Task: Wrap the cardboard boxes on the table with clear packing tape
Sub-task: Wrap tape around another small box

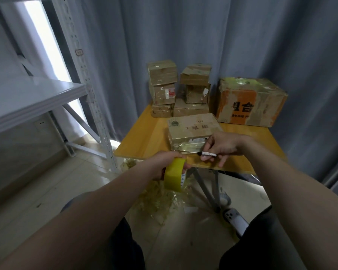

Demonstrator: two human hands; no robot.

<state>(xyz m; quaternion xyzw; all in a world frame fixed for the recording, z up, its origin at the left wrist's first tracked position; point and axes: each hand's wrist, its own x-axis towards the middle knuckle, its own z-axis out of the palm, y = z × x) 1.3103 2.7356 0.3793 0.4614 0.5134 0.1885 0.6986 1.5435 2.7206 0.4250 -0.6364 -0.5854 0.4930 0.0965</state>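
Forearms: both are reaching forward from the bottom edge, over dark-clad knees, toward the table (144, 141).
Left hand (162, 165): is gripping the tape roll (173, 176), fingers curled round it, just below the table's front edge.
Right hand (223, 145): is pinching a black-and-white pen-like tool (208, 153), its dark tip pointing left toward the roll.
Flat box (191, 129): is lying near the table's front, just beyond the right hand.
Handling: the roll is probably light and stiff, best gripped by its rim or core; the film is likely clinging to itself once slack. The box seems light with softened corners, so steadying it by its flat faces looks safest.
Look: brown, worn cardboard is showing glossy film on its near side; the roll is glowing yellowish.
Other boxes (162, 88): are standing stacked at the back.
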